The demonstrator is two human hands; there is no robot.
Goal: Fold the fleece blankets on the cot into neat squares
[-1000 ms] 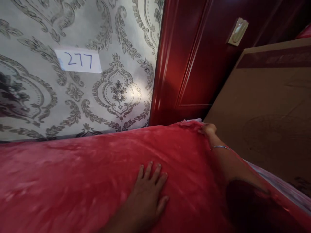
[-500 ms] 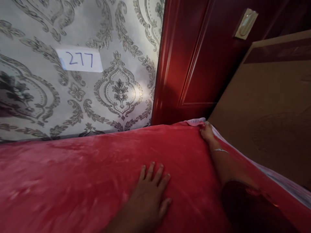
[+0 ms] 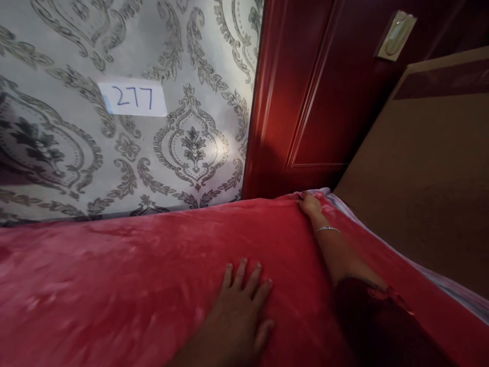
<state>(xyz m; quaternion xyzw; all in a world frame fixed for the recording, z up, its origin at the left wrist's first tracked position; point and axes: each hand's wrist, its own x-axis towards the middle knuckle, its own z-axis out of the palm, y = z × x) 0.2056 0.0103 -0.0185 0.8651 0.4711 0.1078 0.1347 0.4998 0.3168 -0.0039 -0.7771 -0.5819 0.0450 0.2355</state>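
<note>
A red plush bed sheet (image 3: 153, 270) covers the bed, its surface faintly wrinkled. My left hand (image 3: 240, 311) lies flat on it near the bottom middle, fingers spread, holding nothing. At the far right corner, close to the wooden panel, my right hand (image 3: 311, 205) has its fingers closed on the edge of the sheet; the fingertips are partly hidden. A thin silver bracelet (image 3: 328, 229) circles the right wrist. Pale patterned fabric (image 3: 439, 278) shows along the right edge of the bed.
Patterned grey wallpaper (image 3: 130, 137) rises behind the bed, bearing a paper label (image 3: 133, 98) marked 277. A dark red wooden door (image 3: 321, 117) with a gold plate (image 3: 397, 35) stands at the corner. A large cardboard box (image 3: 431, 153) leans along the right side.
My right hand has moved a little left along the far edge, away from the very corner. My left hand stays flat on the sheet. The view has shifted slightly.
</note>
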